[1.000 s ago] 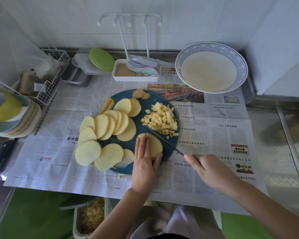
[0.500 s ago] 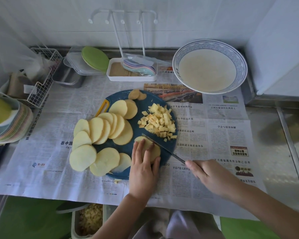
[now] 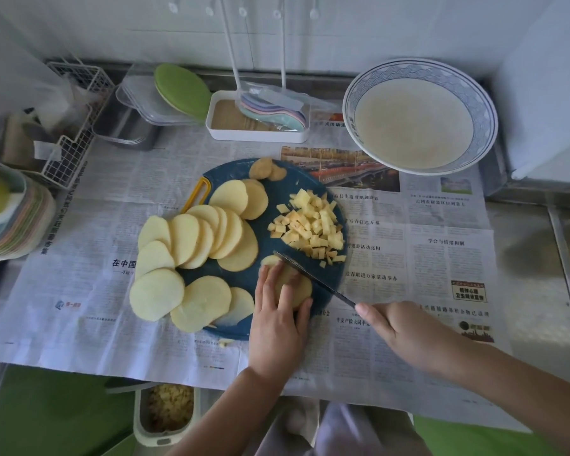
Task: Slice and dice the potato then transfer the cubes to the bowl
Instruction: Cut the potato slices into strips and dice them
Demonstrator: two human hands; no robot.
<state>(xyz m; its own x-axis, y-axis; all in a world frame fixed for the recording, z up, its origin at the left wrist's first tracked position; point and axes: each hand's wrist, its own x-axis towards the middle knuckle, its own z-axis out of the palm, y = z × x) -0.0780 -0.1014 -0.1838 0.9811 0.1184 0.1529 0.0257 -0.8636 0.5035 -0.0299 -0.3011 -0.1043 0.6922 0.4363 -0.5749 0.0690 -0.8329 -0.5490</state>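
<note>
Dicing step | left hand [image 3: 277, 320] is pressing straight fingers on potato slice [image 3: 297, 288], steadying it on cutting board [image 3: 277, 199] | right hand [image 3: 399, 330] is gripping knife [image 3: 310, 278], its blade crossing the slice beside the fingertips | cubes [image 3: 313, 225] are lying heaped beyond the blade, nearer the bowl [image 3: 415, 65]

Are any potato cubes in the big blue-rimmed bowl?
No, the round blue-rimmed bowl holds none; yellow potato cubes lie on the round dark-blue board.

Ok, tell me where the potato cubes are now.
Head view: the cubes lie heaped on the right of the blue cutting board, just beyond the knife, right of the fanned slices.
</note>
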